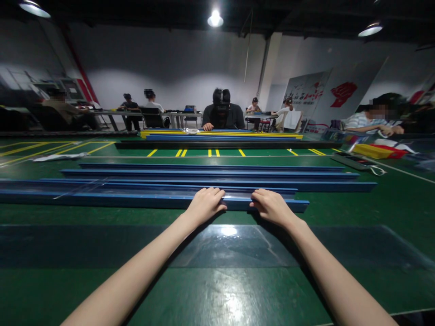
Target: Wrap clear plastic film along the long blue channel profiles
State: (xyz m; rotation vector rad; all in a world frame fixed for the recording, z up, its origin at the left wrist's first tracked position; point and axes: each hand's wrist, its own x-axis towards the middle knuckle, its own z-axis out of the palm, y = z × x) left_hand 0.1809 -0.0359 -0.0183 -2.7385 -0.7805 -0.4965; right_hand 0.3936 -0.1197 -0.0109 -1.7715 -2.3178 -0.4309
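Observation:
Both hands grip the nearest long blue channel strip point(163, 200), which lies lengthwise across the green table point(224, 294). My left hand point(206, 202) is wrapped over it near the middle, thumb on the near side. A short way to the right, my right hand point(270, 204) is curled over the same strip, closer to its right end. Beyond it lie more blue strips point(217, 173), roughly parallel. A clear plastic sheet point(102, 246) is spread flat between the strip and me, crossed by my forearms.
Farther back lie a black bar point(224, 145) and yellow strips point(292, 136). To the right are a dark flat device point(356, 161) and a red and yellow tray point(379, 151). A person point(222, 111) sits opposite; several others work around the room.

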